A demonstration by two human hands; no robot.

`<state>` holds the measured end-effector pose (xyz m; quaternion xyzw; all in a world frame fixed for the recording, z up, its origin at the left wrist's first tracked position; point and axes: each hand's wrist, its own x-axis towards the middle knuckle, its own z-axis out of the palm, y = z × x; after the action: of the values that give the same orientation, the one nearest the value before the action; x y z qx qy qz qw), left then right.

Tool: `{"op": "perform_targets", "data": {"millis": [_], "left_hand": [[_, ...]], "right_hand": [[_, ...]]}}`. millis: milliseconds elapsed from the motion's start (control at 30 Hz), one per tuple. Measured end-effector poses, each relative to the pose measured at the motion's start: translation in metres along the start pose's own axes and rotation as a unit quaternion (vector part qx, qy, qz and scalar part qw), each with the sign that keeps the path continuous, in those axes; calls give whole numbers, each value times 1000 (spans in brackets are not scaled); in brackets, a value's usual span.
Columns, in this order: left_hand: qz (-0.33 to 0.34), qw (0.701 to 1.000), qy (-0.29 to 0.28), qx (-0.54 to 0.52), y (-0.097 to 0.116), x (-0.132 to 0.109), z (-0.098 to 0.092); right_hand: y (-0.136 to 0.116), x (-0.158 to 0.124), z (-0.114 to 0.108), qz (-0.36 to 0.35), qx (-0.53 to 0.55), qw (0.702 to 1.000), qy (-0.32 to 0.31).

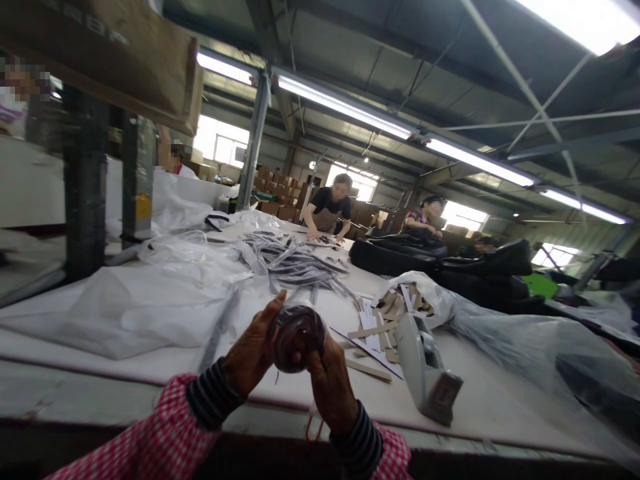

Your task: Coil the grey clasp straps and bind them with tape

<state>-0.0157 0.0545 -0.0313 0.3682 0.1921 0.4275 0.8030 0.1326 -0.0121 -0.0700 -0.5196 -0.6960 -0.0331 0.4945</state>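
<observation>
Between both hands, above the front edge of the table, is a dark, shiny roll of tape (285, 347), round with an opening in its middle. My left hand (255, 350) grips its left side, thumb along the top. My right hand (333, 377) closes on its lower right side, with fingertips showing in the opening. A grey tape dispenser (425, 373) stands on the table to the right of my right hand. Flat beige and white strips (373, 330) lie beyond it, partly inside a clear plastic bag (440, 293).
A heap of grey-white strips (295, 260) and white plastic sheeting (135, 307) cover parts of the white table (480, 393). Black padded bags (395, 257) lie at the right back. One co-worker (330, 207) leans over the far end. A cardboard box (100, 60) overhangs at upper left.
</observation>
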Motion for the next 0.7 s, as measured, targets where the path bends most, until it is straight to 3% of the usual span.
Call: {"op": "perform_targets", "data": {"millis": [67, 167, 233, 300, 400, 533, 600, 700], "left_hand": [[37, 995, -21, 87, 10, -1, -8], [18, 959, -139, 246, 39, -2, -15], [2, 905, -213, 369, 58, 0, -14], [11, 838, -244, 488, 69, 5, -13], [89, 753, -245, 604, 57, 14, -25], [235, 648, -311, 654, 15, 15, -58], [265, 622, -333, 657, 0, 11, -69], [272, 610, -355, 654, -5, 7, -70]], "right_hand": [[-3, 2, -8, -19, -51, 999, 2], [-8, 12, -19, -78, -177, 980, -44], [-11, 21, -22, -128, -263, 951, -100], [-10, 29, -22, -164, -324, 922, -138], [0, 29, -18, -174, -348, 901, -192], [22, 11, -19, -130, -217, 919, -303], [32, 3, -24, -104, -132, 928, -331], [41, 2, -32, -91, -75, 931, -344]]}}
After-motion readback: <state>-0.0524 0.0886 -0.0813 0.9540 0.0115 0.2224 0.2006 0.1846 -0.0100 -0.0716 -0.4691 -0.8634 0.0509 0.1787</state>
